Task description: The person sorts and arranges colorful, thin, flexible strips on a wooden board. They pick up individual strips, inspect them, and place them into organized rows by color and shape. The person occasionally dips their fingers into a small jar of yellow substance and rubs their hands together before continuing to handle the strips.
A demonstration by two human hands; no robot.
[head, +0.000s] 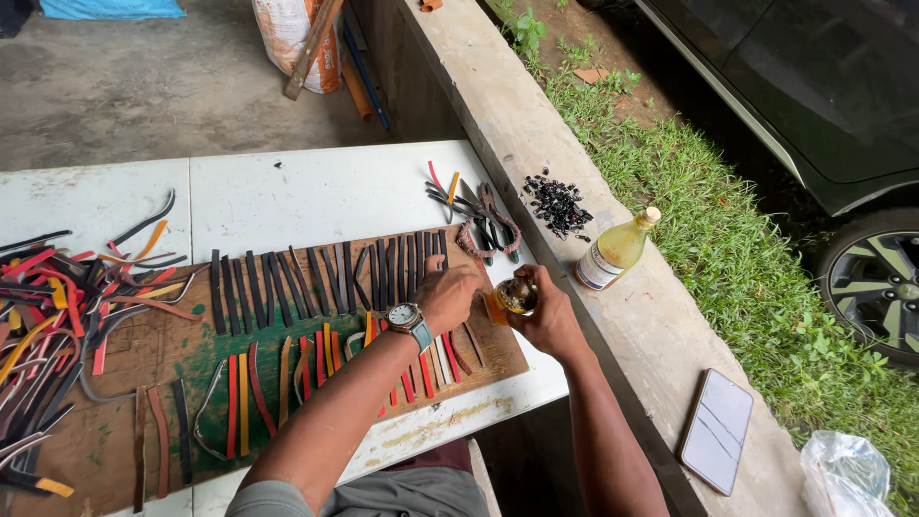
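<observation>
Hands (pixel 450 297) (pixel 550 321) closed round small jar (pixel 515 296) — strips (pixel 316 278), pliers (pixel 488 225), bottle (pixel 616 251) nearby

Small jar (pixel 515 296) half-hidden inside right hand (pixel 550 316); strip pile (pixel 38 325) cut off at left edge.

the work surface was a white table (pixel 287 196) set outdoors on a grey concrete floor (pixel 124 86), under even daylight. a low concrete ledge (pixel 536 134) ran diagonally along the table's right side. beyond it lay a strip of grass (pixel 737 239) and bare soil. a dark car (pixel 814 86) stood on the far side, one wheel (pixel 876 282) in view. a white sack (pixel 287 33) and a wooden plank (pixel 311 48) leaned by the ledge at the top. a blue sheet (pixel 110 9) lay at the upper left.
</observation>
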